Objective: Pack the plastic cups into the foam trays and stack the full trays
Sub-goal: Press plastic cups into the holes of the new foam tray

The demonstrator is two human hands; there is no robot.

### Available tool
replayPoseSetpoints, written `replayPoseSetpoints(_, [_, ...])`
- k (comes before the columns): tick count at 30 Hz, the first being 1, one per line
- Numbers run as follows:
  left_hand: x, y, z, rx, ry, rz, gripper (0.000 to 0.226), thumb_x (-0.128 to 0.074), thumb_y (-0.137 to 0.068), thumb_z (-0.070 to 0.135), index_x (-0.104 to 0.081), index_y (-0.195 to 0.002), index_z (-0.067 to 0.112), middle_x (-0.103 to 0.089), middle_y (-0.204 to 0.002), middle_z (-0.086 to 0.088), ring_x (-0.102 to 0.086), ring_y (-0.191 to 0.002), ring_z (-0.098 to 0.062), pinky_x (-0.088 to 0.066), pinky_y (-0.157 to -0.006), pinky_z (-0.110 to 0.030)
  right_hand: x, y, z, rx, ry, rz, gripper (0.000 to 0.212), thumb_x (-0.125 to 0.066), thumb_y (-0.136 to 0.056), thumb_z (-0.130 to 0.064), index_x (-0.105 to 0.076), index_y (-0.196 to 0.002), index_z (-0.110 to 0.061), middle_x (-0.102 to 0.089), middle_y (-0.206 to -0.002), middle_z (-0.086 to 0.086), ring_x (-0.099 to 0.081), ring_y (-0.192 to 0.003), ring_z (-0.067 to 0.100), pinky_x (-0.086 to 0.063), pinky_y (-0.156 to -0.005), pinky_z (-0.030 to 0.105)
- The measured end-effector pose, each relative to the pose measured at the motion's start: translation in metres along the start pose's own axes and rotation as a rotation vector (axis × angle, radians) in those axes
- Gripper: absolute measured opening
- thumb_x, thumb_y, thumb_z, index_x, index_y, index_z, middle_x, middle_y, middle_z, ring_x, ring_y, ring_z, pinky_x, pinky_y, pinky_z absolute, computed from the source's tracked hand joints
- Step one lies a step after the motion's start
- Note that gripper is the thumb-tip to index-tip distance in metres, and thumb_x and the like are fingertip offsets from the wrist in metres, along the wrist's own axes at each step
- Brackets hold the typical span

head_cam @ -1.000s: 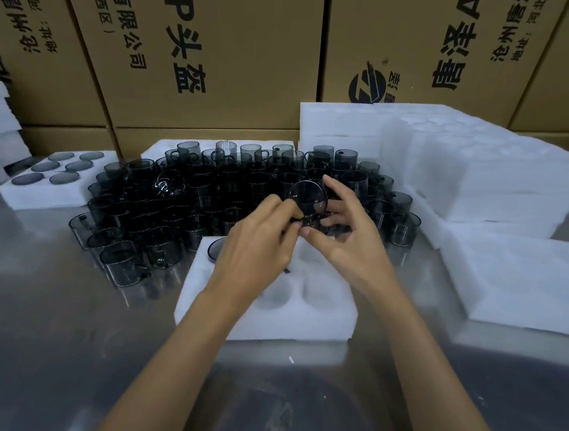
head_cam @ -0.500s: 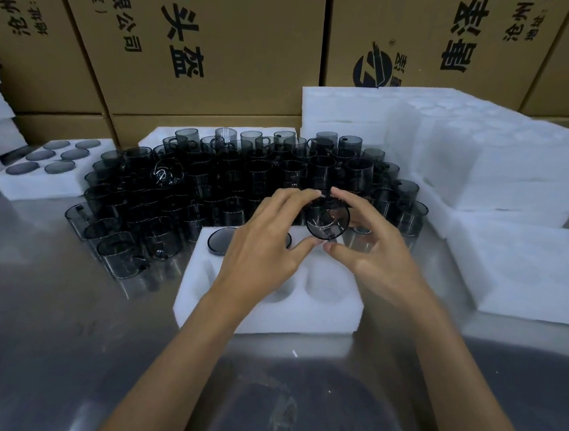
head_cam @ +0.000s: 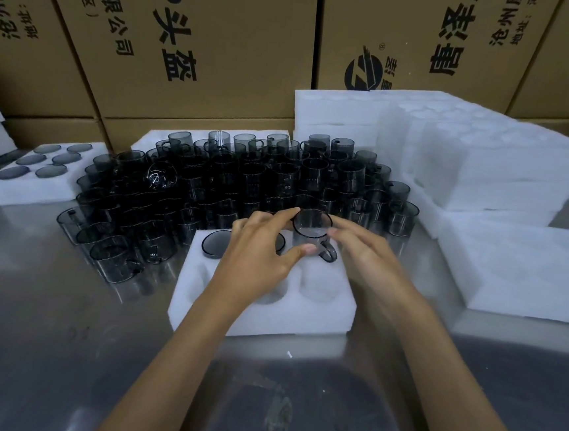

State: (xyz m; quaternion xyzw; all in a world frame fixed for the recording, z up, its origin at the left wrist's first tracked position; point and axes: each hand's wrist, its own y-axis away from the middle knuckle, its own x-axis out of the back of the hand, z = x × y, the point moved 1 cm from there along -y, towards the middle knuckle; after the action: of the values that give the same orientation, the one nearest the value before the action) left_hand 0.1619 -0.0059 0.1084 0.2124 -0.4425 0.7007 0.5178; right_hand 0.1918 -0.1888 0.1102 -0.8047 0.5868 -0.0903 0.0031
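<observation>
Far left: filled foam tray (head_cam: 20, 189) with six cups sunk to their rims. Next, crowd of smoky plastic cups (head_cam: 231, 183) on steel table (head_cam: 41, 348). Centre: foam tray (head_cam: 264, 313), one cup (head_cam: 216, 242) seated in back-left pocket. Left hand (head_cam: 255, 257) over tray, forefinger and thumb pinching handled cup (head_cam: 312, 231) upright above back-right pocket. Right hand (head_cam: 365, 253) spread, fingertips touching cup's rim. Middle pockets hidden under left hand. Right: stacked empty foam trays (head_cam: 487, 164).
</observation>
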Motion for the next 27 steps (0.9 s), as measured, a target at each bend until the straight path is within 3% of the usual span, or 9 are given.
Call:
replayPoseSetpoints(2, [-0.002,-0.001,-0.001,0.046,-0.017,-0.035,0.069,-0.061,-0.081,0.066,-0.042,-0.143,0.043,-0.05,-0.13,0.002,-0.037,-0.123,-0.024,-0.024,-0.096,-0.025,0.001,-0.002,0.003,-0.02,0.025,0.063,0.02,-0.064,-0.092,-0.041,-0.071,-0.11,-0.048,-0.067,-0.112,-0.032,-0.055,-0.104,-0.021,-0.041,-0.09,0.012])
replayPoseSetpoints(4, [-0.003,-0.001,-0.001,0.063,-0.044,-0.053,0.07,-0.06,-0.08,0.068,-0.042,-0.143,0.044,-0.049,-0.13,0.002,-0.038,-0.123,-0.026,-0.025,-0.094,-0.026,0.0,-0.002,0.005,-0.021,0.05,0.088,0.017,-0.065,-0.093,-0.041,-0.071,-0.107,-0.047,-0.066,-0.105,-0.035,-0.054,-0.096,-0.027,-0.041,-0.076,0.003])
replayPoseSetpoints(7, [-0.003,-0.001,0.002,0.018,-0.11,-0.045,0.075,-0.059,-0.082,0.067,-0.035,-0.148,0.042,-0.051,-0.131,0.001,-0.032,-0.121,-0.018,-0.026,-0.095,-0.027,0.001,-0.002,0.007,-0.009,0.019,0.123,0.016,-0.065,-0.092,-0.031,-0.075,-0.098,-0.041,-0.071,-0.096,-0.03,-0.059,-0.089,-0.021,-0.042,-0.064,-0.001])
replayPoseSetpoints(10, [-0.001,0.0,0.005,-0.057,-0.036,-0.027,0.073,-0.06,-0.087,0.059,-0.029,-0.151,0.042,-0.05,-0.136,0.011,-0.026,-0.119,-0.005,-0.022,-0.1,-0.027,0.001,-0.003,0.008,0.032,0.04,0.124,0.027,-0.062,-0.094,-0.025,-0.072,-0.109,-0.044,-0.068,-0.109,-0.029,-0.058,-0.105,-0.015,-0.044,-0.081,0.005])
replayPoseSetpoints(12, [0.0,0.002,0.005,-0.116,-0.008,0.034,0.056,-0.059,-0.092,0.051,-0.046,-0.144,0.036,-0.052,-0.136,0.011,-0.026,-0.114,0.003,-0.02,-0.101,-0.027,0.001,-0.003,0.008,0.051,0.073,0.1,0.034,-0.059,-0.095,-0.023,-0.068,-0.118,-0.046,-0.062,-0.123,-0.028,-0.053,-0.116,-0.012,-0.04,-0.093,0.008])
replayPoseSetpoints(14, [0.0,0.002,0.004,-0.137,-0.076,0.01,0.041,-0.055,-0.097,0.046,-0.059,-0.134,0.03,-0.052,-0.142,0.013,-0.027,-0.129,0.0,-0.016,-0.103,-0.026,0.0,-0.003,0.01,0.038,0.105,0.069,0.032,-0.058,-0.097,-0.023,-0.069,-0.118,-0.044,-0.061,-0.126,-0.025,-0.051,-0.115,-0.014,-0.04,-0.087,0.003])
replayPoseSetpoints(17, [-0.004,-0.001,0.0,-0.104,-0.175,-0.106,0.039,-0.05,-0.098,0.047,-0.061,-0.132,0.03,-0.044,-0.15,0.018,-0.024,-0.143,-0.009,-0.011,-0.108,-0.03,-0.003,-0.004,0.015,-0.039,0.075,0.061,0.03,-0.058,-0.096,-0.021,-0.071,-0.115,-0.039,-0.066,-0.118,-0.015,-0.06,-0.11,-0.002,-0.046,-0.084,0.011])
replayPoseSetpoints(21, [-0.006,-0.002,0.001,-0.085,-0.183,-0.156,0.04,-0.048,-0.099,0.047,-0.058,-0.135,0.033,-0.043,-0.149,0.022,-0.027,-0.143,-0.006,-0.009,-0.107,-0.027,-0.004,-0.005,0.017,-0.023,0.087,0.115,0.028,-0.059,-0.095,-0.016,-0.073,-0.113,-0.033,-0.06,-0.094,-0.017,-0.06,-0.078,-0.016,-0.043,-0.065,0.002])
replayPoseSetpoints(27, [-0.004,0.001,0.004,-0.089,-0.211,-0.172,0.041,-0.042,-0.101,0.045,-0.055,-0.138,0.032,-0.041,-0.151,0.022,-0.03,-0.141,-0.004,-0.011,-0.106,-0.028,-0.008,-0.004,0.018,-0.03,0.039,0.129,0.031,-0.055,-0.096,-0.011,-0.072,-0.115,-0.03,-0.07,-0.105,-0.004,-0.06,-0.073,-0.014,-0.044,-0.063,0.002])
